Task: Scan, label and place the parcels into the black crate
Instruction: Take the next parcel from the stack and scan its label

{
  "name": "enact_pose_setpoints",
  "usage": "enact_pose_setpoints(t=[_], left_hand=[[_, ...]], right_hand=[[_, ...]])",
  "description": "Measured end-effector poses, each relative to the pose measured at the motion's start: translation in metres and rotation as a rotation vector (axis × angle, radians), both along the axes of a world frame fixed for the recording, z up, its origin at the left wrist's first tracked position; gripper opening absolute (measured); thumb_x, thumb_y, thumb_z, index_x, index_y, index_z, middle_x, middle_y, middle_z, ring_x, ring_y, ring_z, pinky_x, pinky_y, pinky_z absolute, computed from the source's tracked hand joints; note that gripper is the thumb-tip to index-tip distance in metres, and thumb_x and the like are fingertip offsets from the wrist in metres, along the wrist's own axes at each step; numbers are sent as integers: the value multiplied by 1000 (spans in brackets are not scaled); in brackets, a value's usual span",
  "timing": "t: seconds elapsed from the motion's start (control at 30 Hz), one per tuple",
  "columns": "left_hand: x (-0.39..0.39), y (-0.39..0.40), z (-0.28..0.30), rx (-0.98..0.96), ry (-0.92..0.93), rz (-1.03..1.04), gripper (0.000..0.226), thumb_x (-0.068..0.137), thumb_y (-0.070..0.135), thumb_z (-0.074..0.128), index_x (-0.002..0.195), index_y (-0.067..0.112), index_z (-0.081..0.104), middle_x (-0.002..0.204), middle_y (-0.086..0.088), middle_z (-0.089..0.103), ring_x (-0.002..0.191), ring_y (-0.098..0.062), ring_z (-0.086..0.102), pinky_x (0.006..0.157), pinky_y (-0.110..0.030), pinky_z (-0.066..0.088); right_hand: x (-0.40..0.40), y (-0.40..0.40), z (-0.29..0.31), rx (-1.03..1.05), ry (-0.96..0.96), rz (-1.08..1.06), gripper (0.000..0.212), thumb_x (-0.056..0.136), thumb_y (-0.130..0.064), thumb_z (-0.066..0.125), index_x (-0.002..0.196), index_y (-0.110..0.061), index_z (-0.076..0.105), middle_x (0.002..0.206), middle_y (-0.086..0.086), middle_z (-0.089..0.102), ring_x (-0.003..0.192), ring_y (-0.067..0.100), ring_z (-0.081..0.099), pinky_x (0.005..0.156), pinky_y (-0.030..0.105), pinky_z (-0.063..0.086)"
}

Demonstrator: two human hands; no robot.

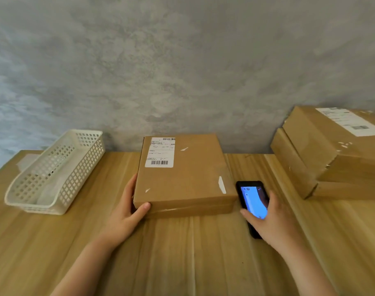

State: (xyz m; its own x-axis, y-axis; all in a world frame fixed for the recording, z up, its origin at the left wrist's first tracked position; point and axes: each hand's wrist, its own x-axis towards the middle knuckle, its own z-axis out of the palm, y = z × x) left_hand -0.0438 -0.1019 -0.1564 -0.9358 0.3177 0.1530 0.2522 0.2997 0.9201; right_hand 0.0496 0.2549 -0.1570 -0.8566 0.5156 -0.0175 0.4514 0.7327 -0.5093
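The step in hand looks like the scanning of one parcel; the labelling and the placing are, by my judgement, not yet done for it. The parcel (pixel 183 176), a flat brown carton, lies on the wooden counter (pixel 182 253) in the middle, close to the grey wall; it carries a white shipping label (pixel 160 152) with barcodes on its top, at the far left corner. The left hand (pixel 126 212) grips the near left corner of the parcel; its thumb lies on the front edge and the other fingers go along the left side, so the hand steadies the carton. The right hand (pixel 274 218) holds a black handheld scanner (pixel 253 201) just beside the parcel's right edge; the fingers are curled round its body and the screen is lit blue; whether the device rests on the counter I cannot tell.

More parcels (pixel 336 152) are stacked at the right, well apart from the hands; a white perforated basket (pixel 54 174) stands at the left. The black crate is not in view.

The next move calls, I think, for lifting the scanner and aiming it at the barcode; the label is on the far side of the carton from the device, so the right hand must cross over the top while the left hand keeps the carton from sliding.
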Motion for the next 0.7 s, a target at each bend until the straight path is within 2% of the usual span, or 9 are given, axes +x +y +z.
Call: enact_pose_setpoints(t=[0.07,0.13,0.3,0.4,0.47,0.57,0.63,0.7], left_hand=[[0,1,1,-4,12,11,101,74,82,54,155,35,16,145,45,31,136,16,31,100,1,27],[2,2,0,4,16,28,101,72,84,54,154,39,17,142,48,32,134,19,32,100,-3,28],[3,2,-3,31,3,43,96,71,83,57,150,46,19,141,46,36,132,18,35,98,-4,31],[2,1,-5,35,1,39,91,76,70,61,152,41,21,143,43,37,135,14,35,100,-3,31],[3,1,-6,41,5,35,88,79,61,61,154,37,22,143,42,37,135,14,36,99,0,31],[4,3,-6,39,10,34,84,86,50,66,155,31,22,140,45,38,132,17,36,96,2,31],[4,5,-6,35,5,35,79,90,38,68,154,32,21,136,50,38,130,20,37,94,2,32],[4,5,-7,38,-1,26,79,91,35,67,154,32,20,137,47,39,131,17,38,94,1,33]], right_hand=[[0,1,-3,68,-78,63,110,70,-68,72,153,-17,21,149,4,41,131,27,44,105,39,41],[0,1,-5,103,-70,66,111,70,-66,73,154,-20,17,150,2,41,131,27,45,105,39,40],[-4,2,1,51,-41,32,101,68,-49,77,151,-31,23,138,2,52,115,29,52,92,41,48],[-4,5,16,-14,-8,52,96,69,-43,79,149,-33,28,142,-1,49,120,28,50,93,43,48],[-6,5,32,-4,41,40,93,71,-42,81,148,-28,31,144,0,47,124,26,48,94,40,47],[-11,0,66,7,98,36,93,72,-45,82,147,-23,31,143,3,45,124,25,47,93,39,46],[-15,-9,92,8,116,87,93,71,-49,81,146,-25,32,141,0,46,124,22,48,94,38,45],[-19,-23,119,5,74,152,90,71,-55,78,144,-29,33,140,-5,47,121,18,50,92,36,45]])
